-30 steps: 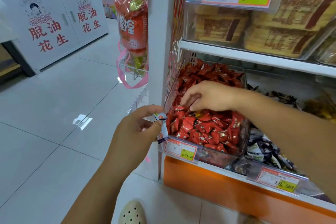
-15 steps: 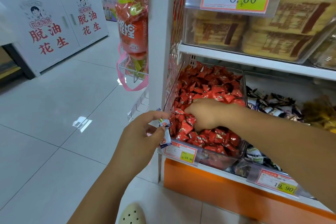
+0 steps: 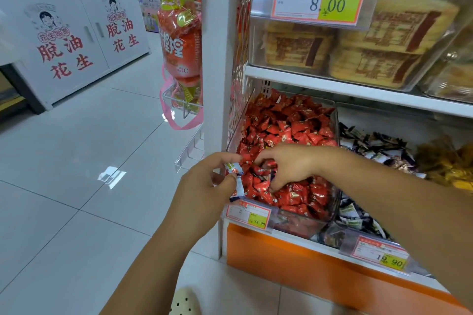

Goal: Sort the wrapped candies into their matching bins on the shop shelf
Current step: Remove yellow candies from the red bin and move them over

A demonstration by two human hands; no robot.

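Now, two white-and-blue candies (image 3: 237,186) sit pinched in my left grip (image 3: 203,193), closed on them just outside the front corner of the red candy bin (image 3: 302,226). My right grip (image 3: 291,164) is down among the red candies (image 3: 289,123), fingers curled, but whether it clamps one I cannot tell; the dark candies (image 3: 373,143) next door are partly hidden by my arm.

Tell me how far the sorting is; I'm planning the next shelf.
Done: left hand pinches white candies, apparently strays. In hand: right hand digs among the red candies in their bin. Left: the white candies have not gone to a matching place.
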